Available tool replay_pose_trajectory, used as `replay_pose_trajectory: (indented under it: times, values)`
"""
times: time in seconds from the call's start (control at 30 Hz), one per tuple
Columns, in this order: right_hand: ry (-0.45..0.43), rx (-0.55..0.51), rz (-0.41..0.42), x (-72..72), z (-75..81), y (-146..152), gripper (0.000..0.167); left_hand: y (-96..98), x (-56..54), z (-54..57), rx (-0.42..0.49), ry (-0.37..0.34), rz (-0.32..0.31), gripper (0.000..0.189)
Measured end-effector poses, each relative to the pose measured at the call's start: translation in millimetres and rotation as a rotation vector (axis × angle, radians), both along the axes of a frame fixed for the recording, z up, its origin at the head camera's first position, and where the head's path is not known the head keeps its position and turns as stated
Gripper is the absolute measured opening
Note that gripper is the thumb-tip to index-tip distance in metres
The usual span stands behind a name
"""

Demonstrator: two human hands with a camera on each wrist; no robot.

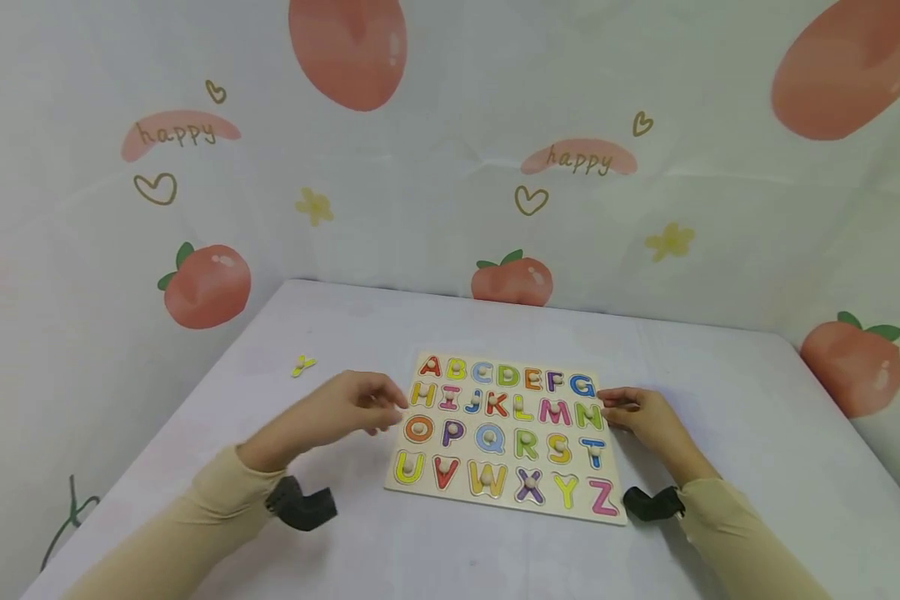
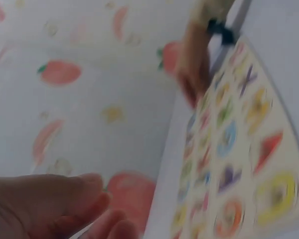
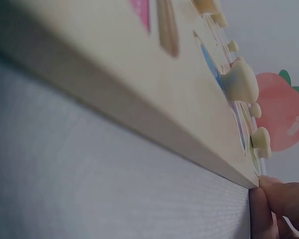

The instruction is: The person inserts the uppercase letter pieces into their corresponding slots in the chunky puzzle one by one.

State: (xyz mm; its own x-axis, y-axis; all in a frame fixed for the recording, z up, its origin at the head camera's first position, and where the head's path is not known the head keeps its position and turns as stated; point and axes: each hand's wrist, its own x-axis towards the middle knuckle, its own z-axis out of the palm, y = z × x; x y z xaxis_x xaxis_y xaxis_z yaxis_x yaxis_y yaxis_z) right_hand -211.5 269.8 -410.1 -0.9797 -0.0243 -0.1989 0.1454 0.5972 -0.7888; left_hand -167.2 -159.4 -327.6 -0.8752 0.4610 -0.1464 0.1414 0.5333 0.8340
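Observation:
A wooden alphabet puzzle board [image 1: 461,493] lies on the white table, with rows of coloured letters from A to Z. Most letters carry a small round knob; the Y spot [image 1: 566,491] and Z spot [image 1: 604,497] show none. My right hand [image 1: 645,421] pinches the board's right edge, beside the G and N; in the right wrist view the fingers [image 3: 284,196] meet at that edge. Just off the left edge, near the H and O, hovers my left hand [image 1: 348,406], its fingers loosely bent and holding nothing. A yellow Y piece [image 1: 302,365] lies to the board's left.
Behind the white table [image 1: 720,375] hangs a pale cloth backdrop [image 1: 420,183] printed with peaches, hearts and "happy". Each wrist wears a black strap mount, the left one [image 1: 302,505] close over the table. A dark green cord [image 1: 71,508] hangs at the far left.

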Motion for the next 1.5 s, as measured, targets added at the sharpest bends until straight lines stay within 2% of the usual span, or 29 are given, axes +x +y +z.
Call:
replay_pose_trajectory:
  times: [0.1, 0.23, 0.37, 0.5, 0.67, 0.83, 0.97, 1.1, 1.27, 1.5]
  values:
    - [-0.002, -0.001, 0.0, -0.4, -1.6, 1, 0.038, -45.4, 6.2, 1.8, -0.066, 0.028, 0.054, 0.027]
    - [0.001, 0.002, -0.007, -1.6, -2.0, 1, 0.038, -92.5, 19.5, -6.7, -0.114, 0.026, 0.12, 0.029]
    - [0.001, 0.008, -0.014, -1.2, 0.3, 1, 0.037, -120.1, 30.5, -21.7, -0.143, -0.023, 0.18, 0.028]
    - [-0.007, 0.016, -0.014, 0.5, 2.8, 2, 0.037, -137.6, 29.5, -37.0, -0.177, -0.048, 0.252, 0.029]
    - [-0.009, 0.026, -0.017, -1.1, 1.3, 3, 0.038, -153.3, 10.4, -50.0, -0.192, -0.013, 0.342, 0.032]
    - [-0.015, 0.041, -0.011, -4.6, -4.9, 5, 0.038, -159.4, -21.7, -55.1, -0.201, 0.025, 0.395, 0.035]
    - [-0.021, 0.041, -0.02, -5.8, -7.2, 3, 0.037, -159.5, -51.7, -56.9, -0.215, 0.04, 0.405, 0.039]
    - [-0.025, 0.031, -0.027, -5.8, -6.9, 1, 0.037, -160.5, -73.5, -58.3, -0.178, 0.018, 0.402, 0.042]
    - [-0.019, 0.024, -0.019, -4.4, -7.1, -1, 0.036, -158.4, -87.7, -58.2, -0.099, -0.037, 0.387, 0.046]
    - [-0.019, 0.015, -0.021, -2.6, -4.6, 1, 0.037, -154.5, -96.2, -60.3, -0.152, -0.07, 0.384, 0.04]
